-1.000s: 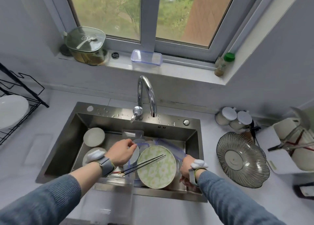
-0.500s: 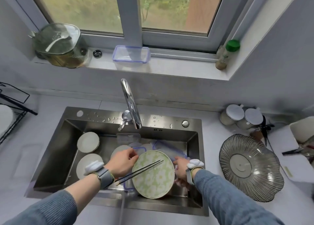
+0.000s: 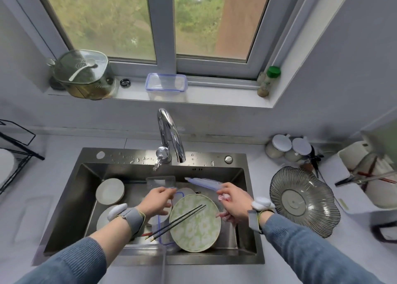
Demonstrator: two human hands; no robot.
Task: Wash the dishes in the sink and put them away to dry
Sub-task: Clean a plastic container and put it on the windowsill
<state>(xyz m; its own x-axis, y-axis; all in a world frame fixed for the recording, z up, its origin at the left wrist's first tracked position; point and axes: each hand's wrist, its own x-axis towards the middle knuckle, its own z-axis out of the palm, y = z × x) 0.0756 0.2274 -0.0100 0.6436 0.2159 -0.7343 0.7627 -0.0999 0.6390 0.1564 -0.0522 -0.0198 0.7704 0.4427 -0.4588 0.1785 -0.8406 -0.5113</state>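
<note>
Down in the steel sink (image 3: 64, 208) a green flowered plate (image 3: 198, 230) leans against the front wall, with a pair of dark chopsticks (image 3: 178, 221) lying across its left side and poking out past the rim. The left hand (image 3: 155, 201) has its fingers curled round the blue-edged rim of a clear plastic container (image 3: 160, 228) that sits just left of the plate. The right hand (image 3: 233, 202) pinches one end of a clear blue-trimmed lid (image 3: 203, 182), which is raised and slants up toward the back of the basin; something pinkish is tucked in the same palm, too blurred to make out. Two pale round dishes (image 3: 110, 191) rest at the left of the basin. The tap (image 3: 169, 133) arches over the back edge. On the surface to the right lies a ribbed glass plate (image 3: 305, 200), and another clear box (image 3: 165, 86) stands on the windowsill.
</note>
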